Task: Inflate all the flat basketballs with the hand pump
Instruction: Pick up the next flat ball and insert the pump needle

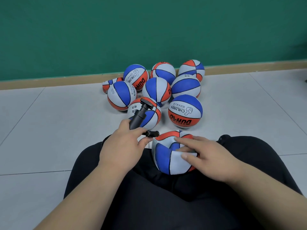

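A flat, dented basketball [167,156] in blue, white and orange lies on my lap between my thighs. My right hand [209,156] rests on its caved-in top with fingers spread and straight. My left hand [123,143] grips the black hand pump [139,116] by its barrel, handle pointing up and away. The pump's short nozzle end [152,133] sticks out past my fingers, just left of the flat ball's upper edge. Whether the nozzle touches the ball I cannot tell.
Several round basketballs [185,111] in the same colours sit clustered on the pale tiled floor [49,130] ahead of my knees. One flat ball [108,84] lies at the cluster's back left. A green wall [149,30] with a wooden skirting stands behind them.
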